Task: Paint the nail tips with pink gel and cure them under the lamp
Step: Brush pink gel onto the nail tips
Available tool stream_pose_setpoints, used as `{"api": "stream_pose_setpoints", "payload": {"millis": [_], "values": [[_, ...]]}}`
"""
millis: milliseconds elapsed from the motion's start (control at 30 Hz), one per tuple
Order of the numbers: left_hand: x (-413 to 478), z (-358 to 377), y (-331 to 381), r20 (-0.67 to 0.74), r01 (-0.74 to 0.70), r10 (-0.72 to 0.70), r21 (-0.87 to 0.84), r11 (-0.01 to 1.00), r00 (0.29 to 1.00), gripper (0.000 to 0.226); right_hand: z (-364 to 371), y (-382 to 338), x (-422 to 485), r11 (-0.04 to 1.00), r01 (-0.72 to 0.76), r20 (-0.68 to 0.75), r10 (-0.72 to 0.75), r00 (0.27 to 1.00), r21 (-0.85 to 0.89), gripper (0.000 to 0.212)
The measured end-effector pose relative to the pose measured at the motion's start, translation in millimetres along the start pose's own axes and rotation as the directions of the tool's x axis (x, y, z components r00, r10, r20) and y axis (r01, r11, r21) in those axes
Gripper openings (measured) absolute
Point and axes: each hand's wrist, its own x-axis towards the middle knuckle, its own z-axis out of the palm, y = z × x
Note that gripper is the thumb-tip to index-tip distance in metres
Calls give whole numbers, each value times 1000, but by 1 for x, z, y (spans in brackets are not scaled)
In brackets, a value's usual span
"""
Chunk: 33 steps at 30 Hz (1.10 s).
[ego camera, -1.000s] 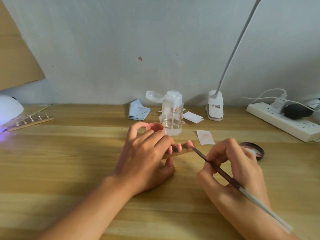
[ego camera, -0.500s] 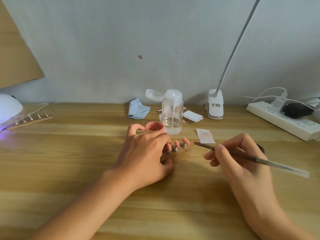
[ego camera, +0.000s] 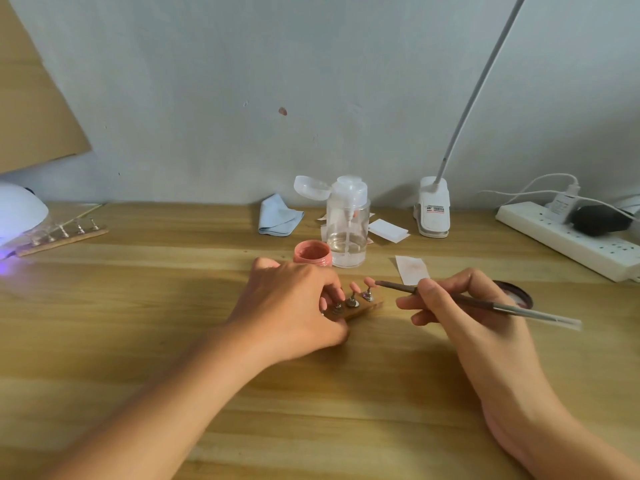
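Left hand (ego camera: 291, 306) grips the holder (ego camera: 367, 308); right hand (ego camera: 460, 310) pinches the brush (ego camera: 450, 296) beside pink-coated nail tips (ego camera: 369, 281); curing at the far-left lamp (ego camera: 17, 213) seems pending.

No legible text anywhere

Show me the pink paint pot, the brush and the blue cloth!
pink gel pot (ego camera: 317, 259), head view, on its front wall.
brush (ego camera: 398, 287), head view, on its dark shaft.
blue cloth (ego camera: 278, 216), head view, on its middle.
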Motion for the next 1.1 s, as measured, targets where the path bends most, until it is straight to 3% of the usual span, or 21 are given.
{"api": "stream_pose_setpoints", "payload": {"millis": [233, 1100], "values": [[0, -1, 1, 14, 6, -6, -1, 1000, 1000, 19, 2, 2, 1, 999, -20, 44, 22, 999, -39, 19], [1, -1, 1, 25, 8, -8, 9, 1000, 1000, 18, -3, 5, 1, 999, 16, -27, -17, 999, -41, 17]]}}
